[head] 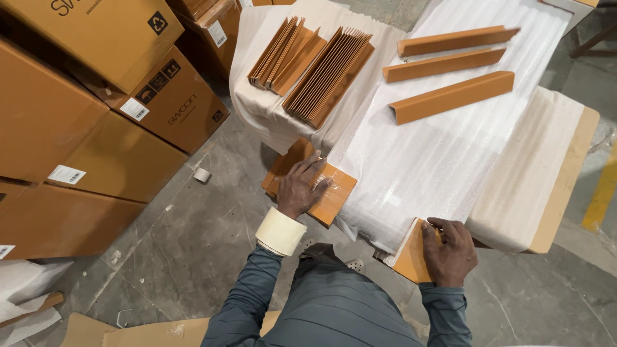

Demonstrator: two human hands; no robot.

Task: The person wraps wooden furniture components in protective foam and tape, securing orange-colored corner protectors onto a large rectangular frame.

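Even, soft light falls from above, bright enough to show every detail. The white foam sheet [450, 148] is the brightest area, close to washed out, with a mild sheen. Shadows are faint, deepest between the cardboard boxes [96, 115] at upper left. Focus is sharp throughout; wide-angle stretch bends the edges.

Matt cardboard corner pieces [450, 96], ribbed foam sheet [443, 154]

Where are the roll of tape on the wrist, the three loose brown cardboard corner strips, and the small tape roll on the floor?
Cream tape roll [281, 231], head view, outer band.
Brown cardboard corner strips [451, 96], head view, nearest strip's middle.
Small floor roll [202, 175], head view, its top.
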